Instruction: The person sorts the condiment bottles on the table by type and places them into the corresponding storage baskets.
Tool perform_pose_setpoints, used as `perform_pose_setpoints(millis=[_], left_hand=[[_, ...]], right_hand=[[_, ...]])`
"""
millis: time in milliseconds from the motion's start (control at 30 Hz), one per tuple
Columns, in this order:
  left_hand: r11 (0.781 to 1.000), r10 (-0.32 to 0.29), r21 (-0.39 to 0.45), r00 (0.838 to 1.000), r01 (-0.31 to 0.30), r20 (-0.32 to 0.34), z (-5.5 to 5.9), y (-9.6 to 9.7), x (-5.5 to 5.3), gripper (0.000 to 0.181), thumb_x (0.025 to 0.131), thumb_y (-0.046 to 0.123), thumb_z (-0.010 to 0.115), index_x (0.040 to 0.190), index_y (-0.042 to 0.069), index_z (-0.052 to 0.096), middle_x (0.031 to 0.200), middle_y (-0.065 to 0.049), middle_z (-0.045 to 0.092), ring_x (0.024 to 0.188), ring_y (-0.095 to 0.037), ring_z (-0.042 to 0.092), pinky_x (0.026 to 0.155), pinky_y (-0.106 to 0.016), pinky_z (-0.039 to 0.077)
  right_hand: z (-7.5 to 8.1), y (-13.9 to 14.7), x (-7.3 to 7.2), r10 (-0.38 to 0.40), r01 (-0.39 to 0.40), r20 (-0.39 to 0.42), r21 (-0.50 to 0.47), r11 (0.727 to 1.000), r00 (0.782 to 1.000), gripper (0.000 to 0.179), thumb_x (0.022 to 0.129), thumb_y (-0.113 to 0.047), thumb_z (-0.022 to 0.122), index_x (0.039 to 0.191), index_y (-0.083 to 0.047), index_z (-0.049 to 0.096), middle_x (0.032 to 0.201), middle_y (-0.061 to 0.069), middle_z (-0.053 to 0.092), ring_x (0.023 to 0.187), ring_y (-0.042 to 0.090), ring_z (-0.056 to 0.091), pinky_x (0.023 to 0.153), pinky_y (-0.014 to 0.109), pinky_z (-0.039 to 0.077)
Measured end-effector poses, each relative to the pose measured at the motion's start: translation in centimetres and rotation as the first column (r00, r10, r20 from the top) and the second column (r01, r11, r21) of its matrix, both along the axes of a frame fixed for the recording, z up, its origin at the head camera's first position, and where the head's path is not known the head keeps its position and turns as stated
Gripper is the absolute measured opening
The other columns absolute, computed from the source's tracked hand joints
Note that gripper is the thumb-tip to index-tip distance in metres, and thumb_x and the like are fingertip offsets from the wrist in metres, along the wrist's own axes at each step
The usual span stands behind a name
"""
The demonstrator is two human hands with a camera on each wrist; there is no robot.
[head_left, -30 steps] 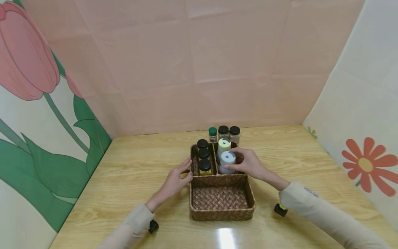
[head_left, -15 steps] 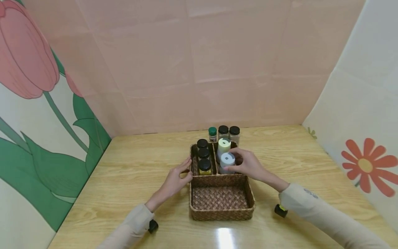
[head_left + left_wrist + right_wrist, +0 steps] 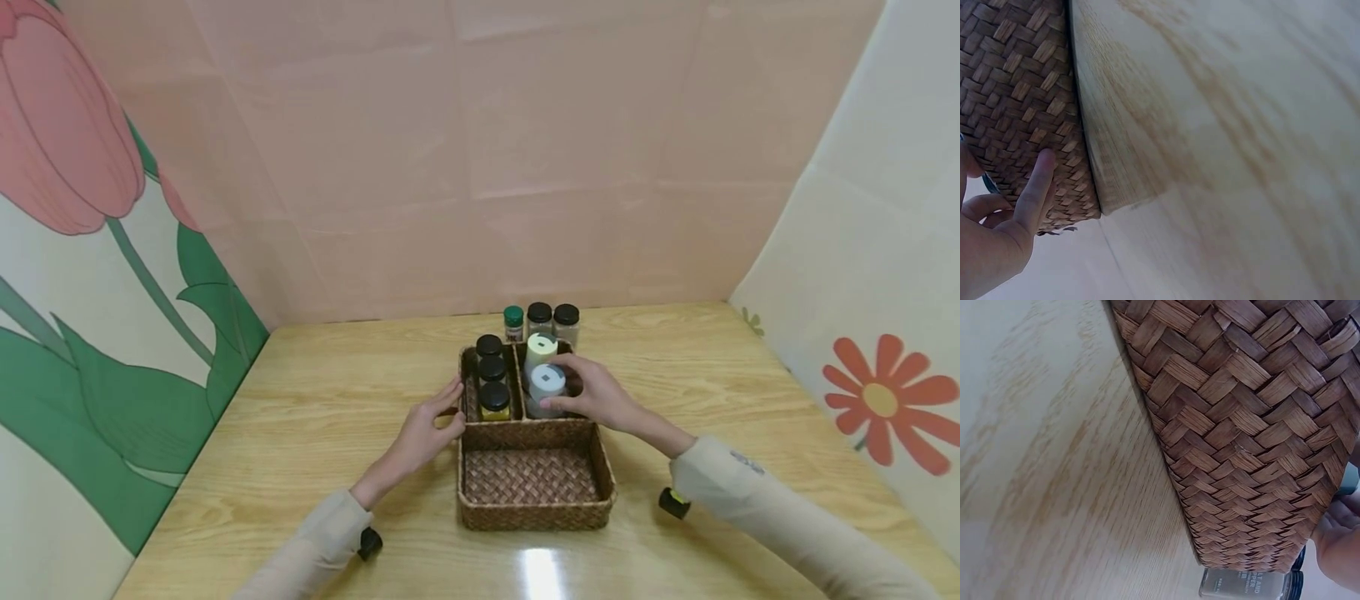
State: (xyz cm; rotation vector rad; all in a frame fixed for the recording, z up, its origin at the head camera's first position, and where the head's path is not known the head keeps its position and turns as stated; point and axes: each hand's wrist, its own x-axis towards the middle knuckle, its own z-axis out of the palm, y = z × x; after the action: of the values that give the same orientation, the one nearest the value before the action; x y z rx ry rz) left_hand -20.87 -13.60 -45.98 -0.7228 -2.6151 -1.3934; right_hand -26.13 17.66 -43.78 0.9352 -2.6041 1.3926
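A brown woven basket (image 3: 536,518) with compartments stands on the table. At its back right compartment, my right hand (image 3: 596,396) pinches a white-lidded bottle (image 3: 547,383) between thumb and fingers. The bottle is upright, its lower part inside the compartment. Just behind it stands a similar bottle with a pale yellow lid (image 3: 541,348). My left hand (image 3: 420,437) touches the outside of the basket's left wall; the left wrist view shows a straight finger (image 3: 1036,184) against the weave. In the right wrist view, the basket's side (image 3: 1241,425) hides most of the right hand (image 3: 1341,544).
Three black-lidded jars (image 3: 493,398) line the back left compartment. The front compartment (image 3: 532,477) shows its woven floor. Behind the basket stand a green-capped bottle (image 3: 513,321) and two black-lidded shakers (image 3: 566,321). A pink wall covering (image 3: 480,167) rises at the table's far edge.
The white-lidded bottle has shifted very slightly left in my right hand's hold, dipping a little and coming back up. My left hand stays at the basket's left wall.
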Motion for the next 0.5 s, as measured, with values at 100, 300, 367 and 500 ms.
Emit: perform_pose_setpoints(millis=[100,300,367,500], left_hand=[[1.000,0.004,-0.006,1.000,-0.004,0.015,-0.01,0.03,0.01,0.054,0.098,0.010,0.056,0.147,-0.004,0.040,0.157,-0.012,0.032,0.118,-0.029,0.059,0.058,-0.026,0.045],[1.000,0.004,-0.004,1.000,-0.004,0.014,0.07,0.06,0.11,0.053,0.098,0.010,0.057,0.147,-0.004,0.040,0.157,-0.012,0.032,0.107,-0.029,0.063,0.056,-0.026,0.045],[1.000,0.003,0.001,1.000,-0.003,0.015,0.07,0.05,0.14,0.053,0.098,0.010,0.057,0.147,-0.004,0.040,0.157,-0.012,0.032,0.104,-0.029,0.064,0.055,-0.026,0.045],[1.000,0.003,0.002,1.000,-0.003,0.012,0.07,0.03,0.14,0.053,0.098,0.009,0.057,0.147,-0.004,0.041,0.157,-0.011,0.032,0.116,-0.029,0.060,0.058,-0.026,0.046]], right_hand=[[-0.13,0.04,-0.02,0.007,-0.007,0.007,-0.003,1.000,1.000,0.062,0.078,-0.016,0.085,0.130,0.003,0.056,0.114,0.015,0.063,0.100,0.028,0.065,0.082,0.046,0.056],[-0.01,0.19,0.07,0.045,-0.045,0.002,-0.033,0.998,0.999,0.062,0.079,-0.013,0.084,0.131,0.005,0.055,0.113,0.017,0.062,0.099,0.030,0.065,0.081,0.049,0.056],[0.13,0.27,0.12,0.059,-0.059,0.007,-0.039,0.998,0.998,0.062,0.080,-0.013,0.084,0.132,0.005,0.054,0.113,0.016,0.062,0.100,0.029,0.065,0.081,0.050,0.055],[0.45,0.43,0.20,0.091,-0.090,0.028,-0.048,0.995,0.995,0.062,0.083,-0.013,0.081,0.134,0.006,0.052,0.115,0.015,0.061,0.100,0.028,0.063,0.081,0.049,0.055]])
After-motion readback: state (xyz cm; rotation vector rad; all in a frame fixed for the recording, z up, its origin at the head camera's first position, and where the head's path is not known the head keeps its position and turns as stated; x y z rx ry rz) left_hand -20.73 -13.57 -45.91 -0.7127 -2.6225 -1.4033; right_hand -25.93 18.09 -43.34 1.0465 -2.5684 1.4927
